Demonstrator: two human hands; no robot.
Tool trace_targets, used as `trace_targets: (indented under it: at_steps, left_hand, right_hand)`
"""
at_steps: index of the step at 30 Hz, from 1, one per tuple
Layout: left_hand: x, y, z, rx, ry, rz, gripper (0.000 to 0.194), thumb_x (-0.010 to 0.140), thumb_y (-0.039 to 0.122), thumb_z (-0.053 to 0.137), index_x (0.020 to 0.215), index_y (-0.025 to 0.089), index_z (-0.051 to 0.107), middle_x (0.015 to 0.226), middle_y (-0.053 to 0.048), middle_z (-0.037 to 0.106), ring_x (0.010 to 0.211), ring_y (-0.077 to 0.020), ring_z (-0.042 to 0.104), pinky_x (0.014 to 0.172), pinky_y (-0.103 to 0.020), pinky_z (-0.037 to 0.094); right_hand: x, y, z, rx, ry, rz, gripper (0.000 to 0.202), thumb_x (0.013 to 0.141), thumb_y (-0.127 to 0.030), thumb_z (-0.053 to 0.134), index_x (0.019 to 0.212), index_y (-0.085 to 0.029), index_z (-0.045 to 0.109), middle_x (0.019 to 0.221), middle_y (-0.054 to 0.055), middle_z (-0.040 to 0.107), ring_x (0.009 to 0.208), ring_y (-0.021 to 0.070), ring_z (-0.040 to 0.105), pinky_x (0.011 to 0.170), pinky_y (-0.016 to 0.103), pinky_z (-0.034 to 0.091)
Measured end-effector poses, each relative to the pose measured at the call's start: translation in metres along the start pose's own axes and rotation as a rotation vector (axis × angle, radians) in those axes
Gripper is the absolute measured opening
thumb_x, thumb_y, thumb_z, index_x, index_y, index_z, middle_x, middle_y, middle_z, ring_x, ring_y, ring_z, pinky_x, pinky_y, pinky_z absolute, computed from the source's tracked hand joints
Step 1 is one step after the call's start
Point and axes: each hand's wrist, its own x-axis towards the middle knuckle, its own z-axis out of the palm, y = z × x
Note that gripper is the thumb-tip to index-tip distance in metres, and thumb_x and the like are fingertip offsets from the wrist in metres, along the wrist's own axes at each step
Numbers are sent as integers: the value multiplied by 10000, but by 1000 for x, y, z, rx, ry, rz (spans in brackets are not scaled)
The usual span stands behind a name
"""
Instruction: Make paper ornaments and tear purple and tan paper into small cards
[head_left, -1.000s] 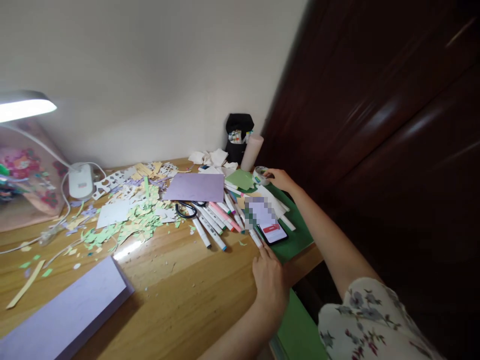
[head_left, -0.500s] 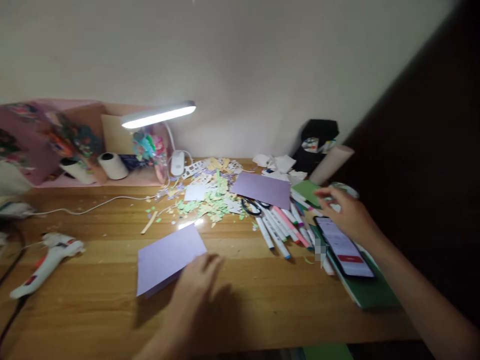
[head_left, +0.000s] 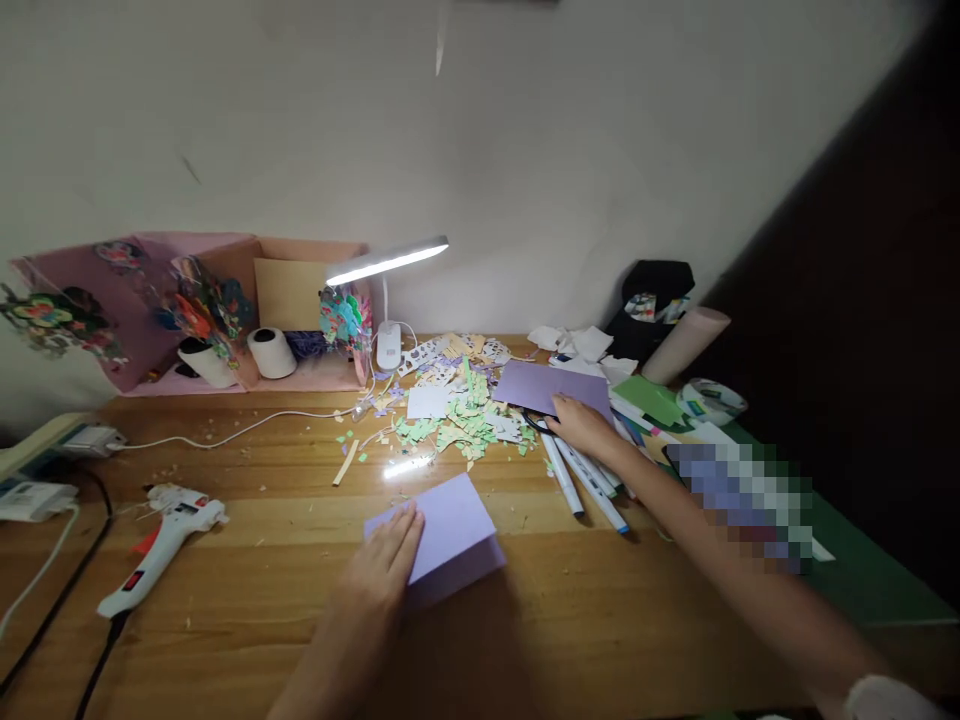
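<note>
My left hand (head_left: pixel 390 555) lies on the left part of a folded lilac card (head_left: pixel 454 525), fingers stretched flat over its top. The card's right side gapes a little above the wooden table. My right hand (head_left: pixel 581 425) reaches to the front edge of a darker purple sheet (head_left: pixel 544 383), above the black scissor handles (head_left: pixel 537 423) and white markers (head_left: pixel 589 485). Its fingers are bent at the sheet's edge; whether they grip it or the scissors is unclear.
Paper scraps (head_left: pixel 469 405) are heaped behind the card. A lit lamp (head_left: pixel 390 260) stands at the back beside a pink box (head_left: pixel 315 378). A glue gun (head_left: pixel 161 550) and cables lie left. At right are a blurred-out phone, green mat (head_left: pixel 862 570), tape roll (head_left: pixel 712 400) and black holder (head_left: pixel 645 290).
My right hand has moved left from above the phone to the purple sheet. My left hand has shifted from the lilac card's right edge onto its left part. The view has turned left.
</note>
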Motion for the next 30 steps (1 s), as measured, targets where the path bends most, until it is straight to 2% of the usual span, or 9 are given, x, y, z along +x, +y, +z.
trace_targets:
  at_steps: [3, 7, 11, 13, 16, 20, 22, 25, 30]
  left_hand:
    - [8, 10, 3, 23, -173, 40, 519, 842, 197, 478, 1350, 177, 374, 1402, -128, 364, 1293, -257, 344, 1036, -431, 359]
    - [16, 12, -3, -36, -278, 52, 906, 598, 516, 720, 1343, 136, 370, 1408, -216, 315, 1306, -350, 285, 1039, -512, 315]
    - [21, 6, -42, -136, -34, 20, 769, 800, 381, 578, 1417, 199, 157, 1447, -160, 295, 1320, -257, 309, 1032, -448, 367]
    - [26, 4, -66, -171, 129, 8, 730, 857, 357, 492, 1427, 240, 52, 1463, -127, 278, 1332, -228, 292, 1040, -425, 365]
    - [38, 4, -92, -201, 273, -1, 808, 819, 425, 535, 1426, 271, 24, 1473, -105, 260, 1340, -248, 269, 1054, -442, 339]
    - [55, 6, -95, -309, 313, 42, 626, 813, 406, 558, 1353, 287, 264, 1303, -70, 507, 1250, -226, 410, 1059, -434, 308]
    - [61, 4, -85, -400, 335, -17, 489, 829, 385, 544, 1272, 275, 369, 1179, -53, 586, 1172, -208, 482, 1024, -411, 340]
    - [68, -8, -64, -499, 261, -223, 560, 800, 422, 564, 1273, 202, 360, 1176, -102, 544, 1105, -219, 510, 931, -384, 406]
    - [76, -31, -26, -452, -246, -258, 514, 631, 503, 676, 992, 160, 547, 944, -70, 582, 866, -221, 547, 747, -335, 426]
  right_hand:
    - [1, -6, 0, -25, 24, 39, 204, 886, -321, 508, 913, -152, 619, 840, 48, 664, 749, 143, 632, 720, 315, 507]
    - [-5, -9, -15, -24, 170, 94, 264, 914, -261, 403, 865, -214, 658, 747, 86, 686, 687, 212, 655, 605, 328, 489]
    - [-38, -15, -57, 67, 596, 136, 341, 901, -271, 334, 1056, -203, 630, 957, 147, 686, 851, 305, 655, 695, 410, 490]
    - [-66, -26, -81, 175, 782, 0, 307, 878, -299, 393, 1105, -329, 598, 968, 72, 691, 898, 301, 643, 748, 413, 491]
    - [-104, -51, -106, 355, 614, -344, 409, 845, -266, 435, 1157, -525, 491, 937, -44, 697, 818, 262, 664, 674, 396, 520]
    - [-121, -78, -110, 541, 425, -615, 397, 825, -206, 470, 1092, -489, 550, 858, -84, 710, 736, 197, 682, 637, 346, 544]
    - [-110, -77, -103, 577, 439, -491, 277, 827, -252, 487, 1002, -424, 615, 862, -64, 714, 733, 199, 678, 642, 343, 539]
    - [-75, -50, -88, 585, 561, -18, 200, 826, -372, 495, 905, -293, 661, 859, 14, 709, 759, 228, 660, 641, 349, 517]
    - [-12, 24, -57, 564, 535, 253, 298, 831, -318, 458, 998, -126, 614, 972, 150, 671, 942, 276, 617, 828, 416, 470]
